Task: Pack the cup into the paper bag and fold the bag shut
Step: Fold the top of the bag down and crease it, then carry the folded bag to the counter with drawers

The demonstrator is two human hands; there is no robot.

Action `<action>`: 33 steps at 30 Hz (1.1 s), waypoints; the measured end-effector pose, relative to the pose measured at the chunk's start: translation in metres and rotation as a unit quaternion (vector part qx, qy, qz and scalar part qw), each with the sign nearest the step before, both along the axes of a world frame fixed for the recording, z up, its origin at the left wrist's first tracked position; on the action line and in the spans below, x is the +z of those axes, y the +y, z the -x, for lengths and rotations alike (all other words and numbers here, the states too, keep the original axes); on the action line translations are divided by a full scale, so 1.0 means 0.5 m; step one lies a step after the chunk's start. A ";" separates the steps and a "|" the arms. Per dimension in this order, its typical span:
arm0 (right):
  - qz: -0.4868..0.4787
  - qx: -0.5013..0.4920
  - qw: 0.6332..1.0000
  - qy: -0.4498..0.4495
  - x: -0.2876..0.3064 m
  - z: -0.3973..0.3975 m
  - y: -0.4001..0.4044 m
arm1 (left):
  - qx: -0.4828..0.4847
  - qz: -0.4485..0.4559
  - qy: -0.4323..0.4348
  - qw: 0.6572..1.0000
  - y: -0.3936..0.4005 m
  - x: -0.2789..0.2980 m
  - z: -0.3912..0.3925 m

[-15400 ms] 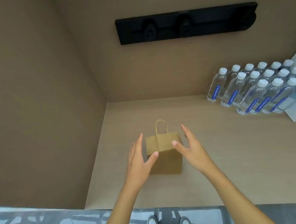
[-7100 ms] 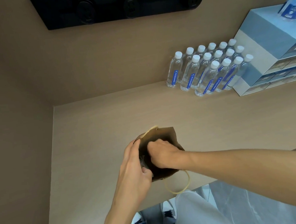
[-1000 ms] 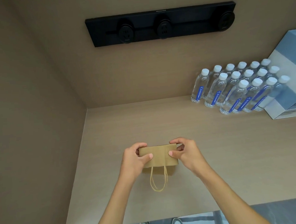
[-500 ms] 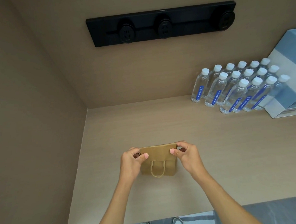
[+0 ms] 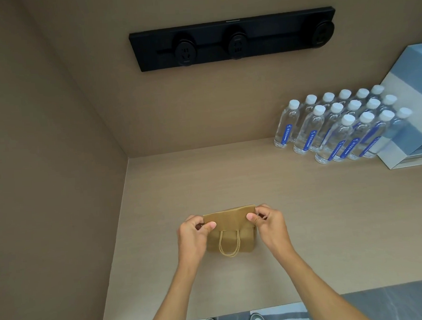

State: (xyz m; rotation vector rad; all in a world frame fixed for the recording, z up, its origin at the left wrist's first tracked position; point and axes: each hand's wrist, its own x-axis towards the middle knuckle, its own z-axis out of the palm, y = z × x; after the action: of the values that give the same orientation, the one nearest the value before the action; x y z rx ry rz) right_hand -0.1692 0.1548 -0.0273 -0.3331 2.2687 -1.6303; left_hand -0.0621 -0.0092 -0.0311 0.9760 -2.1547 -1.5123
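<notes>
A small brown paper bag (image 5: 229, 219) stands on the beige counter (image 5: 307, 215), its top folded over toward me and its looped handles (image 5: 229, 245) hanging down the near face. My left hand (image 5: 193, 236) pinches the folded top at its left end between thumb and fingers. My right hand (image 5: 270, 223) pinches the right end the same way. The cup is hidden; I cannot see inside the bag.
Several water bottles (image 5: 336, 130) with white caps and blue labels stand at the back right, beside stacked blue-white boxes (image 5: 415, 122). A black socket strip (image 5: 232, 38) is on the back wall. A wall closes the left side. The counter's front edge runs near my shoes.
Over the last second the folded top has been turned further over, so the handles hang shorter against the bag's near face. Both hands stay pinched on the fold's ends.
</notes>
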 end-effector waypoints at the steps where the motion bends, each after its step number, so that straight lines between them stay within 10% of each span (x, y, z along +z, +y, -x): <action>1: -0.005 0.001 1.000 0.011 -0.001 -0.004 0.002 | 0.001 0.000 0.004 1.000 0.001 0.003 -0.005; 17: 0.072 -0.220 0.966 0.117 0.156 -0.076 0.255 | -0.187 -0.075 0.153 0.968 0.188 0.163 0.081; 33: 0.024 -0.591 0.793 0.148 0.198 -0.282 0.986 | -0.591 -0.120 0.113 0.790 1.000 0.190 0.196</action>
State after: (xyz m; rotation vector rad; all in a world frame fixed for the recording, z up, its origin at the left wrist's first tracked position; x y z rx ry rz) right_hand -0.0280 0.6478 0.0717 1.1666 2.8671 -2.2254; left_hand -0.1603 0.4907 0.0638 -0.7475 -2.4774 -2.2354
